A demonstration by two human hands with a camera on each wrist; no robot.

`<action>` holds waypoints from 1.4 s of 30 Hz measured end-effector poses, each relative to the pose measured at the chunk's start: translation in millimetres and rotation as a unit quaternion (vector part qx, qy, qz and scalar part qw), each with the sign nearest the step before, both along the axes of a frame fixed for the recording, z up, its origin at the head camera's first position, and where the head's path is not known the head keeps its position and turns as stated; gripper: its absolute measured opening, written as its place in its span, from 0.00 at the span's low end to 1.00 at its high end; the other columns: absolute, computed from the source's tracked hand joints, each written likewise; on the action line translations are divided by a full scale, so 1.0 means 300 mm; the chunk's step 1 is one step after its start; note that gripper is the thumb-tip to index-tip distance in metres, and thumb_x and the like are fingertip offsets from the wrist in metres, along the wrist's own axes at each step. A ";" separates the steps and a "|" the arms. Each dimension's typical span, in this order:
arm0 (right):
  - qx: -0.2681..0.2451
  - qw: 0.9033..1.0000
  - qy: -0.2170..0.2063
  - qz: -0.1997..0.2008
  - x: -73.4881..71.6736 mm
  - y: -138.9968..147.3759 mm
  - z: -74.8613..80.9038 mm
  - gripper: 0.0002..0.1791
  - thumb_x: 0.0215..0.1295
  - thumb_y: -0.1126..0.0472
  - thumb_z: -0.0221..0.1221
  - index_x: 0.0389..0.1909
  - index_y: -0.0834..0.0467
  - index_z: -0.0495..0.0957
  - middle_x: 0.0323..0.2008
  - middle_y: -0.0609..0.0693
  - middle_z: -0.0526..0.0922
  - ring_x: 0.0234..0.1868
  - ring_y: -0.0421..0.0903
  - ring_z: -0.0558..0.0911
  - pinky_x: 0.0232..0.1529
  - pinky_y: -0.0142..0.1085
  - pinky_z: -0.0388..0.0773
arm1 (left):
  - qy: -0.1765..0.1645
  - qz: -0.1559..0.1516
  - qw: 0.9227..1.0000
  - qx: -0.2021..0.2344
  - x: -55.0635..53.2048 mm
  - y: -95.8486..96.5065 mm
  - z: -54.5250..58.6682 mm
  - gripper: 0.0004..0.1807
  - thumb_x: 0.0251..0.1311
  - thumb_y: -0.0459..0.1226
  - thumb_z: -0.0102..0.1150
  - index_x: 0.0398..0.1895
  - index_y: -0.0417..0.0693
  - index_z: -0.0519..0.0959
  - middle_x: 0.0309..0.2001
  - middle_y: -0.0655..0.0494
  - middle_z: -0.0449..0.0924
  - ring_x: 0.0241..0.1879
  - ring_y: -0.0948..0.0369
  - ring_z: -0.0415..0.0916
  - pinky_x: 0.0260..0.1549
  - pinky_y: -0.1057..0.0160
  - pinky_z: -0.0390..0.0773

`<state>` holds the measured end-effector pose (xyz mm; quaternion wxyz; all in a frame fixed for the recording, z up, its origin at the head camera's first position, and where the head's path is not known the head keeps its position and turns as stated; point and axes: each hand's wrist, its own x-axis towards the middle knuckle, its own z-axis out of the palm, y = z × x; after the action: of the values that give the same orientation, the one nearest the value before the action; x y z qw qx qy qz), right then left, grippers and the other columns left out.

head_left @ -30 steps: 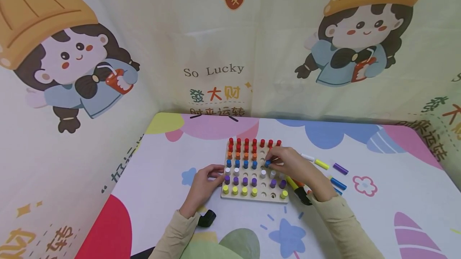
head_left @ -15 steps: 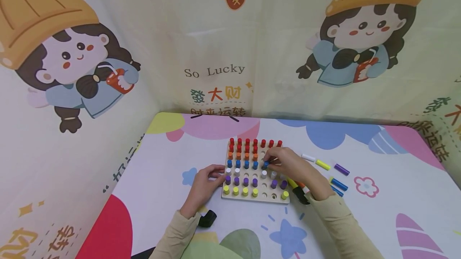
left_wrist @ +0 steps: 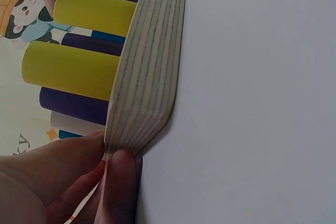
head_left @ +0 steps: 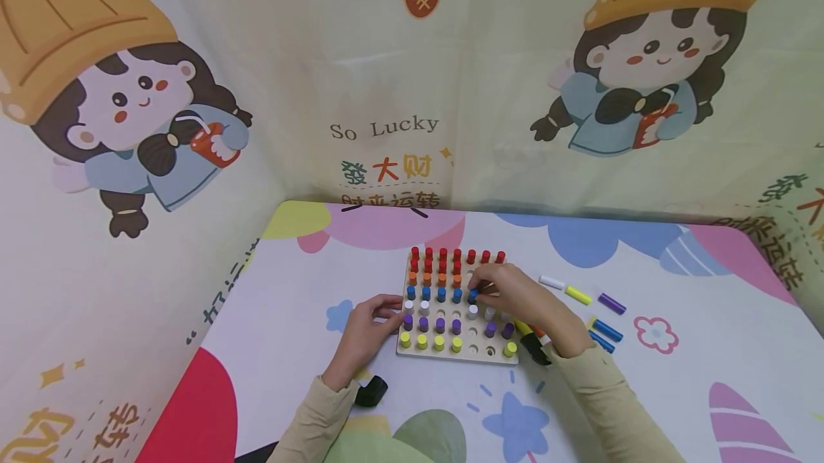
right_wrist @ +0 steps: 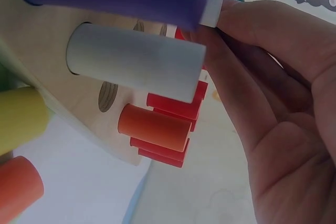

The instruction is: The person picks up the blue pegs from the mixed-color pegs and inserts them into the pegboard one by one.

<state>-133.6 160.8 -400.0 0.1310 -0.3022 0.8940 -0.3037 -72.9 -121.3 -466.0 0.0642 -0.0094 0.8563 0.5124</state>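
A wooden pegboard (head_left: 444, 354) lies on the table with rows of red, orange, blue, white, purple and yellow pegs standing in its holes. My left hand (head_left: 370, 334) grips the board's left side; in the left wrist view the thumb (left_wrist: 58, 163) and a finger pinch its layered corner. With thumb and fingertips, my right hand (head_left: 515, 295) pinches a blue peg (head_left: 473, 296), upright at the fifth place of the blue row. The right wrist view shows a white peg (right_wrist: 136, 61) and an orange peg (right_wrist: 155, 127) near that hand; other pegs cover most of the held peg there.
Loose white (head_left: 551, 281), yellow (head_left: 578, 295), purple (head_left: 611, 303) and blue pegs (head_left: 607, 329) lie right of the board. Black objects sit by each wrist, one below the left hand (head_left: 370, 392). A printed curtain (head_left: 386, 76) stands behind the table.
My right hand has shifted slightly left with the blue peg, bringing it into line with the blue row. The left hand stays at the board's edge.
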 end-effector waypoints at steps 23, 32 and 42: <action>0.017 1.000 -0.015 -0.006 0.000 -0.015 0.012 0.10 0.61 0.70 0.66 0.42 0.59 0.84 0.41 0.51 0.85 0.44 0.46 0.86 0.47 0.39 0.84 | -0.001 -0.006 1.000 0.006 -0.003 0.000 0.026 0.17 0.64 0.38 0.65 0.55 0.46 0.80 0.47 0.51 0.84 0.40 0.60 0.83 0.35 0.68 0.84; 0.024 0.999 -0.015 -0.026 0.009 -0.014 0.032 0.11 0.61 0.69 0.66 0.45 0.58 0.83 0.43 0.52 0.85 0.47 0.48 0.85 0.48 0.40 0.84 | 0.000 -0.006 1.000 0.005 -0.010 -0.006 0.025 0.17 0.64 0.39 0.65 0.55 0.47 0.80 0.47 0.52 0.84 0.41 0.60 0.83 0.36 0.68 0.84; 0.008 1.000 0.019 -0.020 0.032 0.032 0.045 0.09 0.62 0.67 0.66 0.43 0.59 0.82 0.41 0.49 0.85 0.45 0.46 0.85 0.47 0.39 0.84 | -0.002 -0.002 1.000 -0.002 -0.009 -0.006 0.024 0.17 0.64 0.40 0.65 0.55 0.48 0.81 0.47 0.53 0.84 0.41 0.60 0.82 0.36 0.68 0.84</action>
<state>-124.1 170.4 -386.6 0.1101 -0.2886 0.9048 -0.2930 -75.6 -123.2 -458.7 0.0674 -0.0089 0.8572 0.5105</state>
